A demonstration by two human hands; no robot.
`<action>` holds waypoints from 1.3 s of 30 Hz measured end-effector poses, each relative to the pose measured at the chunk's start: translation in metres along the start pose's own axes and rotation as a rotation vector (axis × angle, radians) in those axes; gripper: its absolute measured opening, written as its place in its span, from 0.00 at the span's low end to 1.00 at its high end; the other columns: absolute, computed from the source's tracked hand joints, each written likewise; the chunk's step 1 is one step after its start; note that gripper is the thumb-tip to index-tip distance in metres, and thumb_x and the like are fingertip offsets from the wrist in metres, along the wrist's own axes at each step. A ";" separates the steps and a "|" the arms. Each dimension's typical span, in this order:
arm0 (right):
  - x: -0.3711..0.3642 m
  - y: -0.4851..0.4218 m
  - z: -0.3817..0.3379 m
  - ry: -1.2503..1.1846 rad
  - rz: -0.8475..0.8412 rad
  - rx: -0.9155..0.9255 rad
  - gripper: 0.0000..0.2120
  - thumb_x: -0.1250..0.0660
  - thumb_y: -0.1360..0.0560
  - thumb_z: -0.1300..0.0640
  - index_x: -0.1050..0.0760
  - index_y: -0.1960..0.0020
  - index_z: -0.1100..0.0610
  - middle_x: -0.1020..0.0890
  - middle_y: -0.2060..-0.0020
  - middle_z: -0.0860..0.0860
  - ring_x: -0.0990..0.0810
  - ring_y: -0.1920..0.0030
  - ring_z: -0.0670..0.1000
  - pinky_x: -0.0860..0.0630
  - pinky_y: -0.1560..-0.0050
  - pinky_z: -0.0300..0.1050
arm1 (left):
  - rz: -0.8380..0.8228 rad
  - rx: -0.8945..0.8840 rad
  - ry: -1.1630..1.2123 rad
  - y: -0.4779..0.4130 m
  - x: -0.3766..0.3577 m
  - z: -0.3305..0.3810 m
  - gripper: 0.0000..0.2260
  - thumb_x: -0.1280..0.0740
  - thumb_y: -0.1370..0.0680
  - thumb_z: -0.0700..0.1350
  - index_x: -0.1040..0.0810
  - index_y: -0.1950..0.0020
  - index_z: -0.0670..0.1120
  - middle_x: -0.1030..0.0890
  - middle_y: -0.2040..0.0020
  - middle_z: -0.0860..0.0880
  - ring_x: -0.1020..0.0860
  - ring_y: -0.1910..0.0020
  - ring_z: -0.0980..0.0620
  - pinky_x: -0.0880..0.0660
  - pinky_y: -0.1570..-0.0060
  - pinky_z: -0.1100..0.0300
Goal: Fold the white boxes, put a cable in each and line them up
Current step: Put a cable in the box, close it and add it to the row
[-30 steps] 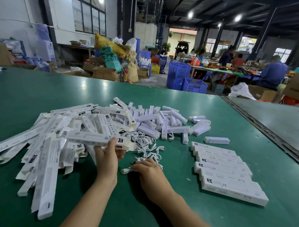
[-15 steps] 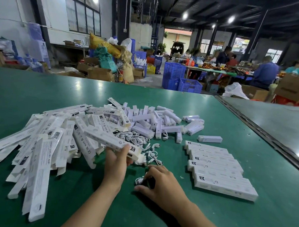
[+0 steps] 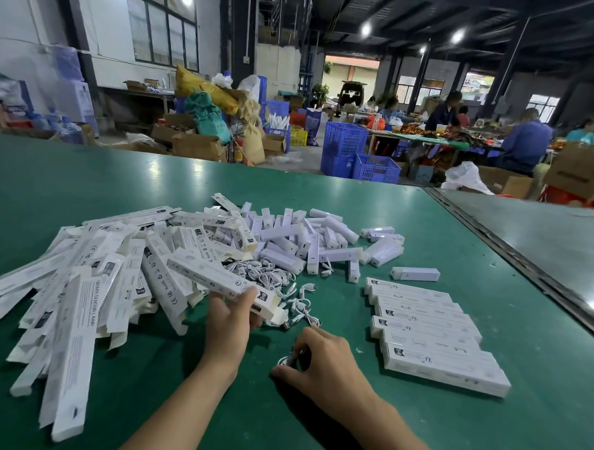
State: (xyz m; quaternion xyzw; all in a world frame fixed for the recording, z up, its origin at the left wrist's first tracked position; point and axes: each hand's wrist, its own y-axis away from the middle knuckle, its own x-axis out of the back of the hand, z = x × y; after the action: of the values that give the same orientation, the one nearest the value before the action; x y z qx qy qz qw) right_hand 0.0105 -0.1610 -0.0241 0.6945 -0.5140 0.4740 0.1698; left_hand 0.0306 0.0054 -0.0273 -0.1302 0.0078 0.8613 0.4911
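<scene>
On the green table-top (image 3: 483, 437), close to the person, the left hand (image 3: 228, 318) grips a long white printed cardboard box (image 3: 215, 279), fingers and thumb curled round its near end. The open flap points down towards the right hand (image 3: 327, 359). Within the last second that box has swung from lying level across the view to slanting, so its mouth now faces the other hand. Over the same second the right hand has drawn back from the loose heap of short white cables (image 3: 270, 269), and its thumb and fingertips now pinch one small coiled white cable (image 3: 286, 360) just above the table. Cable and box mouth are near each other but not yet touching, so the insertion looks like the next step. To the right lies the row of closed white boxes (image 3: 430, 329), side by side. To the left a large pile of unfolded flat white boxes (image 3: 82, 283) remains, so much of the task seems left to do.
</scene>
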 end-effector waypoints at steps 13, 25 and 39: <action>0.005 0.003 0.007 -0.096 -0.014 -0.025 0.23 0.27 0.35 0.41 0.36 0.48 0.45 0.25 0.53 0.44 0.26 0.54 0.45 0.33 0.57 0.28 | -0.003 0.025 -0.025 -0.001 0.002 -0.003 0.09 0.32 0.20 0.44 0.29 0.46 0.42 0.21 0.62 0.48 0.24 0.74 0.59 0.26 0.73 0.67; 0.010 0.004 0.005 -0.068 -0.054 -0.024 0.20 0.27 0.34 0.41 0.30 0.48 0.46 0.22 0.52 0.43 0.24 0.53 0.45 0.29 0.52 0.35 | -0.011 0.052 -0.084 -0.003 0.004 -0.006 0.12 0.32 0.21 0.47 0.26 0.48 0.38 0.22 0.63 0.45 0.24 0.73 0.57 0.26 0.73 0.65; 0.013 0.002 0.002 -0.056 -0.154 0.043 0.28 0.25 0.33 0.40 0.23 0.36 0.49 0.22 0.37 0.42 0.27 0.36 0.41 0.38 0.39 0.27 | -0.027 0.062 -0.071 -0.001 0.003 -0.002 0.16 0.32 0.20 0.45 0.26 0.43 0.32 0.21 0.62 0.44 0.24 0.74 0.58 0.29 0.75 0.67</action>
State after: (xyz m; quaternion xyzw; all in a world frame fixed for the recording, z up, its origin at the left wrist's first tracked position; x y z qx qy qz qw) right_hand 0.0096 -0.1706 -0.0152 0.7484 -0.4534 0.4508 0.1765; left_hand 0.0303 0.0082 -0.0294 -0.0841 0.0154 0.8580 0.5064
